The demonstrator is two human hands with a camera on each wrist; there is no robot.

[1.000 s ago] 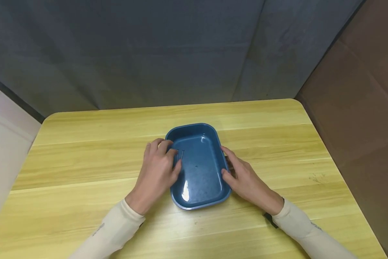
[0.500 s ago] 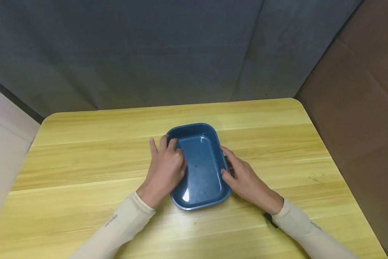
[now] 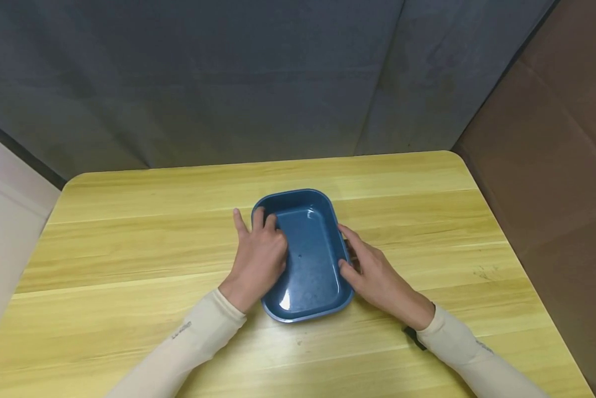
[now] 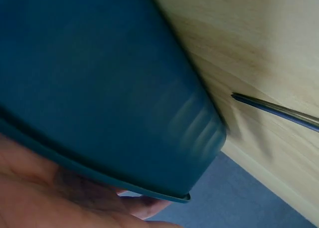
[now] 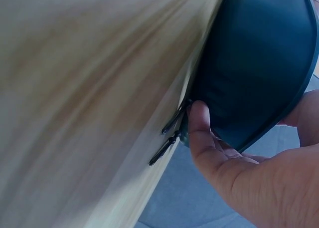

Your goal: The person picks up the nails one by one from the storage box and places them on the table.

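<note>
Two hands flank a blue tray [image 3: 310, 260] at the table's [image 3: 129, 243] middle. The left hand [image 3: 259, 251] lies over the tray's left rim, fingers straight and loosely spread; the right hand [image 3: 375, 276] rests against the right wall, fingers relaxed, thumb on the rim.

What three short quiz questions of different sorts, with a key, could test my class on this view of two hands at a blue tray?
1. True or false: the blue tray stands on the wooden table.
2. Which hand reaches over the rim into the tray? A) left hand B) right hand C) neither
3. Fill the gap: the right hand rests against the tray's ____ side.

Key:
1. True.
2. A: the left hand lies across the tray's left rim, fingers inside; what they do there is hidden.
3. Right: thumb at the rim, fingers along the outer wall.
</note>
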